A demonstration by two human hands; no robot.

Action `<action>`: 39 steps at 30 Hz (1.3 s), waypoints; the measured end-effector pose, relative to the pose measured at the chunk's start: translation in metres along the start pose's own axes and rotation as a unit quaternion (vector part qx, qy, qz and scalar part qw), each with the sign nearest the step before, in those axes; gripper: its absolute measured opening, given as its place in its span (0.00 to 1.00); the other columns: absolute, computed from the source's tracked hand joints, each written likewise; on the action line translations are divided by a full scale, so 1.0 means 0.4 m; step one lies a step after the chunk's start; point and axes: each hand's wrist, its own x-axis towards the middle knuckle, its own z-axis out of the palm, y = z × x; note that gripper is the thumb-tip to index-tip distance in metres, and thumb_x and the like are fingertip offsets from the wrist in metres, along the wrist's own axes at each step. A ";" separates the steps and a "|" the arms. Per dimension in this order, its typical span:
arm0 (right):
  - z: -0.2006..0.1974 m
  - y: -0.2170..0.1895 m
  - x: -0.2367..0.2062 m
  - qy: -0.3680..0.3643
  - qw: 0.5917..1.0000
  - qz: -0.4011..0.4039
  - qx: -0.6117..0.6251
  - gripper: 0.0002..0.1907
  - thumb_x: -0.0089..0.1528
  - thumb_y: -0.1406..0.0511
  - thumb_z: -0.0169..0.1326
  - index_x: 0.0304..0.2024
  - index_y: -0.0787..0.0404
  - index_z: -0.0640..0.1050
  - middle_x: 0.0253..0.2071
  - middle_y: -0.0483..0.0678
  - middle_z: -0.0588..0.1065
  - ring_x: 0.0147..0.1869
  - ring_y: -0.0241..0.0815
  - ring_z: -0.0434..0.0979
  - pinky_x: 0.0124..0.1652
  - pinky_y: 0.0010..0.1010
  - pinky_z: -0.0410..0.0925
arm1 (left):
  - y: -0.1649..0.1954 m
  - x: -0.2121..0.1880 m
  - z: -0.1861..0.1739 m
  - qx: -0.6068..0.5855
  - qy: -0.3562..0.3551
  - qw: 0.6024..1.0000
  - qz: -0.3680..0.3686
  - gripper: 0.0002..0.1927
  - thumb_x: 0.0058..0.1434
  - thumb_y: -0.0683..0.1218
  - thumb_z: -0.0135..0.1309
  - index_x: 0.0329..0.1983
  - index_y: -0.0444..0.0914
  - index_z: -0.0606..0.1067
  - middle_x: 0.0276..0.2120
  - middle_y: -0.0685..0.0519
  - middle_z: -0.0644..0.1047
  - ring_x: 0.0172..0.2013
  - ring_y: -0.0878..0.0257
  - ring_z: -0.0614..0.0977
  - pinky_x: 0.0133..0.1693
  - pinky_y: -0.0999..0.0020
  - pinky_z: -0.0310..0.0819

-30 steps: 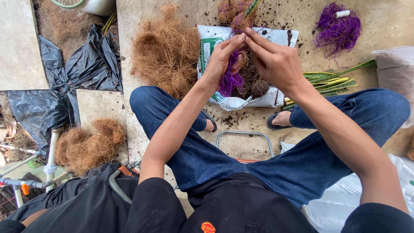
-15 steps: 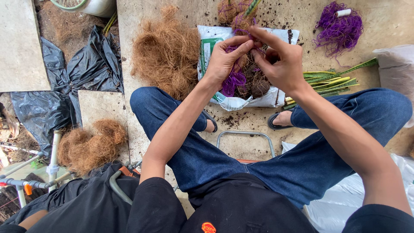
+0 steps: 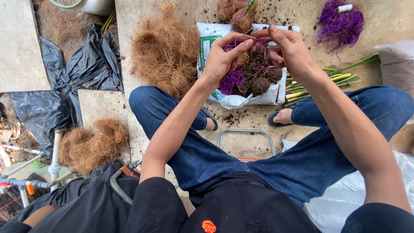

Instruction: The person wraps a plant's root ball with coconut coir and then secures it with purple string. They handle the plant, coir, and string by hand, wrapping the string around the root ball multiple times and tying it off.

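Note:
My left hand [image 3: 223,58] and my right hand [image 3: 288,48] are raised together over an open white bag [image 3: 241,100] of dark soil. Both pinch a thin purple string [image 3: 252,40] stretched between the fingertips. A bunch of the same purple string [image 3: 230,81] hangs below my left palm. Round brown coir-wrapped balls [image 3: 260,85] lie in the bag under my hands. A plant wrapped in coir [image 3: 236,11] lies just beyond the bag.
A big heap of brown coconut fibre [image 3: 164,45] lies left of the bag, a smaller heap [image 3: 89,144] at lower left. A tangle of purple string [image 3: 340,26] sits top right. Green leaf cuttings [image 3: 330,82] lie right of the bag. Black plastic sheet [image 3: 73,73] at left.
My hands drew slightly apart and shifted, pulling the purple string taut between the fingertips above the bag.

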 end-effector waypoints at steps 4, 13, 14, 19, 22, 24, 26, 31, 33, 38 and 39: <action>-0.012 -0.020 0.000 0.031 0.974 -0.116 -0.190 0.15 0.73 0.58 0.59 0.47 0.66 0.82 0.33 0.42 0.77 0.33 0.22 0.69 0.29 0.18 0.59 | -0.009 0.000 -0.003 0.026 0.029 0.999 0.001 0.12 0.65 0.49 0.65 0.46 0.36 0.83 0.32 0.57 0.81 0.25 0.77 0.71 0.26 0.80 0.61; 0.006 -0.043 -0.019 0.052 0.927 -0.150 -0.339 0.12 0.67 0.64 0.66 0.51 0.62 0.82 0.28 0.42 0.74 0.28 0.26 0.66 0.26 0.21 0.58 | -0.033 0.016 -0.004 0.050 0.055 0.996 0.039 0.13 0.64 0.47 0.65 0.48 0.35 0.84 0.38 0.56 0.84 0.37 0.73 0.79 0.40 0.77 0.73; 0.007 -0.042 -0.021 0.063 0.920 -0.172 -0.345 0.10 0.68 0.65 0.66 0.49 0.63 0.83 0.30 0.42 0.75 0.29 0.27 0.67 0.27 0.21 0.59 | -0.035 0.016 -0.002 0.050 0.048 0.996 0.048 0.13 0.64 0.46 0.65 0.48 0.35 0.84 0.39 0.55 0.84 0.38 0.72 0.80 0.41 0.77 0.74; 0.015 -0.024 -0.019 0.094 0.885 -0.260 -0.376 0.05 0.71 0.68 0.62 0.43 0.66 0.82 0.42 0.45 0.75 0.37 0.26 0.73 0.35 0.19 0.67 | -0.040 0.016 0.004 0.097 0.047 0.992 0.071 0.12 0.65 0.46 0.64 0.49 0.36 0.84 0.40 0.53 0.85 0.40 0.71 0.83 0.44 0.76 0.77; 0.016 -0.008 -0.025 0.101 0.877 -0.281 -0.376 0.08 0.71 0.67 0.65 0.40 0.68 0.82 0.46 0.48 0.71 0.41 0.29 0.70 0.39 0.21 0.67 | -0.048 0.015 0.014 0.085 0.049 0.992 0.074 0.12 0.65 0.46 0.64 0.49 0.36 0.84 0.41 0.53 0.85 0.42 0.70 0.83 0.46 0.75 0.78; 0.016 0.000 -0.022 0.074 0.931 -0.196 -0.300 0.08 0.70 0.67 0.65 0.40 0.67 0.83 0.45 0.44 0.72 0.40 0.28 0.67 0.38 0.21 0.65 | -0.051 0.014 0.019 0.053 0.055 0.995 0.068 0.12 0.65 0.46 0.64 0.48 0.35 0.83 0.41 0.54 0.85 0.41 0.71 0.83 0.45 0.76 0.78; 0.020 0.009 -0.018 0.058 0.955 -0.132 -0.258 0.07 0.68 0.66 0.65 0.41 0.66 0.84 0.44 0.43 0.73 0.39 0.28 0.66 0.37 0.21 0.63 | -0.052 0.008 0.022 0.003 0.064 0.997 0.044 0.12 0.64 0.45 0.65 0.48 0.35 0.83 0.40 0.55 0.85 0.39 0.73 0.83 0.43 0.76 0.79; 0.028 0.019 -0.004 0.088 0.909 -0.198 -0.357 0.07 0.64 0.66 0.68 0.42 0.63 0.85 0.45 0.45 0.78 0.34 0.29 0.69 0.33 0.22 0.66 | -0.047 0.003 0.025 -0.060 0.093 0.994 -0.026 0.12 0.62 0.45 0.66 0.47 0.36 0.84 0.29 0.59 0.80 0.22 0.77 0.70 0.23 0.79 0.60; 0.028 0.021 -0.003 0.097 0.891 -0.240 -0.372 0.06 0.66 0.67 0.68 0.44 0.62 0.85 0.45 0.46 0.79 0.34 0.29 0.71 0.34 0.21 0.67 | -0.043 0.004 0.023 -0.058 0.094 0.993 -0.030 0.12 0.63 0.45 0.66 0.47 0.36 0.84 0.29 0.59 0.80 0.22 0.76 0.70 0.23 0.78 0.60; 0.022 0.031 -0.002 0.117 0.889 -0.244 -0.370 0.02 0.68 0.70 0.66 0.41 0.63 0.84 0.43 0.45 0.82 0.33 0.26 0.74 0.32 0.19 0.67 | -0.038 0.004 0.022 -0.057 0.053 0.996 -0.047 0.13 0.65 0.46 0.64 0.50 0.36 0.82 0.29 0.57 0.80 0.23 0.74 0.72 0.23 0.78 0.62; 0.021 0.034 0.000 0.125 0.892 -0.229 -0.369 0.04 0.68 0.69 0.67 0.40 0.63 0.84 0.39 0.44 0.81 0.31 0.26 0.73 0.30 0.20 0.66 | -0.037 0.003 0.022 -0.050 0.041 0.997 -0.048 0.13 0.66 0.47 0.63 0.50 0.36 0.82 0.30 0.57 0.81 0.24 0.75 0.73 0.24 0.79 0.63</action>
